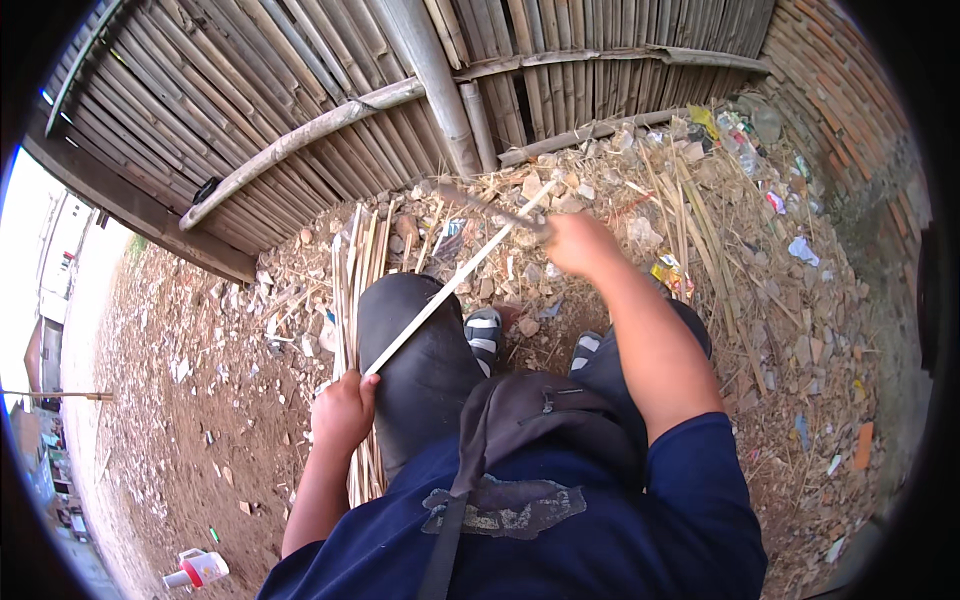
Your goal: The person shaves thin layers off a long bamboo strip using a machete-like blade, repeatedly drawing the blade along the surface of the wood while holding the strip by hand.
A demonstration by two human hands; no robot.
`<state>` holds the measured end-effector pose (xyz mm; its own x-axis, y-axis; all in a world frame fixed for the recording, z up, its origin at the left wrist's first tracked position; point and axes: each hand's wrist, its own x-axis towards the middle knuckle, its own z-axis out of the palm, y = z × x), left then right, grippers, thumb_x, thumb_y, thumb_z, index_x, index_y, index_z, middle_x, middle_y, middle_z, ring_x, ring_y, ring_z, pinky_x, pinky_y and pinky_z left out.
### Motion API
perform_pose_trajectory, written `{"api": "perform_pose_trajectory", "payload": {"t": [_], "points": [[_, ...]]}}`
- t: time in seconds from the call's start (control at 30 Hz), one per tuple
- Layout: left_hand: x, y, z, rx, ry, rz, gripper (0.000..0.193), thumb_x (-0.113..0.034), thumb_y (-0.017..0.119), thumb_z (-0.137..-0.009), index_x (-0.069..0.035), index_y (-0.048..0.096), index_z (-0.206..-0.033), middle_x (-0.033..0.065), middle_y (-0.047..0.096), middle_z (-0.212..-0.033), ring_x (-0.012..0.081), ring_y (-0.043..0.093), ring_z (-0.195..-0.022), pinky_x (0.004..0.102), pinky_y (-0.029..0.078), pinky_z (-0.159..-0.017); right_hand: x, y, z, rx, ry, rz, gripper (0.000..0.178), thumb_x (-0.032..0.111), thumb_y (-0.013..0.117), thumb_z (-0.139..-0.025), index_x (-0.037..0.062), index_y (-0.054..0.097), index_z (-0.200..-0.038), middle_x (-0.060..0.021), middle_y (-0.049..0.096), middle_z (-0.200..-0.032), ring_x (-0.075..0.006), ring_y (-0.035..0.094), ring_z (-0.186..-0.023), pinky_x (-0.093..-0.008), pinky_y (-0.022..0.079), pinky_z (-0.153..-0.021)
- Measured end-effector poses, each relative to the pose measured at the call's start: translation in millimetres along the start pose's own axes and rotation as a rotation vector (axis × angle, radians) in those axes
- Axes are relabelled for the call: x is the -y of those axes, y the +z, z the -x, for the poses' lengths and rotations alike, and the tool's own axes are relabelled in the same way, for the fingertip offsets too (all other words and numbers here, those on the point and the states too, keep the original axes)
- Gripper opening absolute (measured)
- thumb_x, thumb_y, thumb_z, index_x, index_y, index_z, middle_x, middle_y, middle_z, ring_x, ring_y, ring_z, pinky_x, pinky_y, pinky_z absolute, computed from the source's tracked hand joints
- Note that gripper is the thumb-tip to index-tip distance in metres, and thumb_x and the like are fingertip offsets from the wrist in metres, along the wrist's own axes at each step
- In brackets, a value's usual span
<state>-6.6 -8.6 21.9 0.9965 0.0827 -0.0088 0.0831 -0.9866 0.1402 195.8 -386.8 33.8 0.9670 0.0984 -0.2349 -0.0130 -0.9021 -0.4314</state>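
Note:
My left hand is closed round the near end of a pale bamboo strip. From there the strip slants up and to the right, across my left knee. A dark-bladed knife is gripped in my right hand, its blade pointing left and crossing the strip close to its far end. Whether the blade touches the strip I cannot tell. Beside my left leg lies a bundle of split bamboo strips, partly hidden by my leg and left hand.
A bamboo fence stands ahead, and a brick wall rises on the right. More bamboo pieces lie right of my right knee. Stones and litter cover the ground. A white and red plastic jug lies at the lower left.

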Motion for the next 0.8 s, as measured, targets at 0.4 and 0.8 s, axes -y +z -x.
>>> {"api": "perform_pose_trajectory", "payload": {"t": [0.4,0.8], "points": [[8,9,1,-0.029,0.033,0.048,0.042,-0.039,0.056,-0.103,-0.004,0.054,-0.08,0.0241,0.063,-0.065,0.0472,0.064,-0.063,0.0572,0.05,-0.059,16,3,3,0.052,0.062,-0.153,0.017,0.015,0.064,-0.09,0.0096,0.07,-0.105,-0.0125,0.073,-0.095,-0.0269,0.072,-0.087,-0.0432,0.057,-0.079],[88,25,19,-0.204,-0.163,0.133,0.042,-0.035,0.048,-0.107,-0.003,0.058,-0.081,0.0239,0.061,-0.065,0.0481,0.061,-0.062,0.0573,0.046,-0.056,-123,34,-74,-0.411,0.386,-0.943,0.021,0.016,0.075,-0.082,-0.0015,0.067,-0.089,-0.011,0.067,-0.076,-0.0214,0.063,-0.06,-0.0352,0.05,-0.055]]}}
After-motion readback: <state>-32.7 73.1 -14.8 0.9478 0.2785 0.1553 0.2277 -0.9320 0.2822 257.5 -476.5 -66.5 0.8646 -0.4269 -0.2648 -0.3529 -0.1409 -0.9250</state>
